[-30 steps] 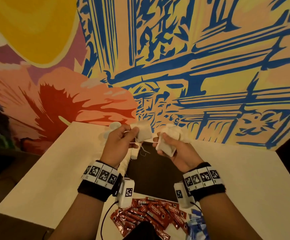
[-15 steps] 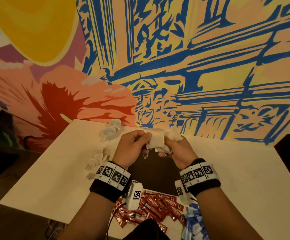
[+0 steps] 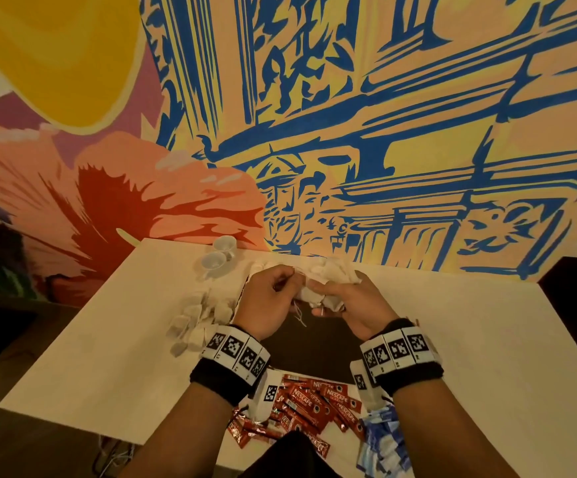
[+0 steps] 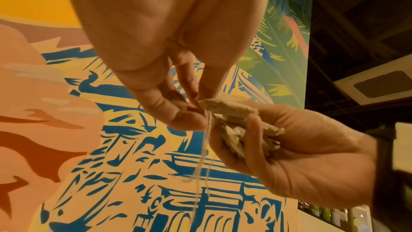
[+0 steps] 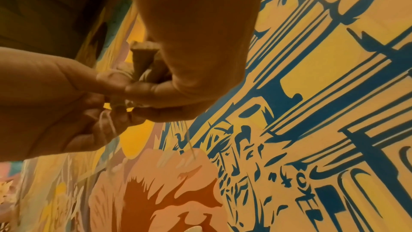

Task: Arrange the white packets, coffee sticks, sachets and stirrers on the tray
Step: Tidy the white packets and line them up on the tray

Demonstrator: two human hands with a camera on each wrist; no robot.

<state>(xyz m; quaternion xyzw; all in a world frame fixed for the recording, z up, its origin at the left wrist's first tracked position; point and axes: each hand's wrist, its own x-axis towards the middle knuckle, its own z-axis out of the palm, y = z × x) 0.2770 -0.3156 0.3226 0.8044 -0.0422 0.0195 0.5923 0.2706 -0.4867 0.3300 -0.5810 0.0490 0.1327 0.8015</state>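
— Where are the white packets?

— A soft, crumpled bundle of them sits in the right hand, whose fingers curl around the stack. In the left-wrist view the same packets look like thin, papery pillows layered on edge, with pale threads dangling below.

— And the left hand?

— It meets the right one above the dark tray. Thumb and fingertips pinch the corner of the top packet where its thread starts. The two hands touch at the bundle.

— Are more packets elsewhere?

— A loose heap of the same limp white packets lies on the pale, matte table, just left of the tray.

— The other supplies?

— Glossy red coffee sticks, long and flat, lie fanned in a pile at the tray's near edge, between the forearms. Crinkly blue-and-white sachets are heaped just to their right. Stirrers cannot be made out.

— Anything else?

— Two small round white cups stand near the table's far edge, against a flat painted mural of blue lines on yellow.
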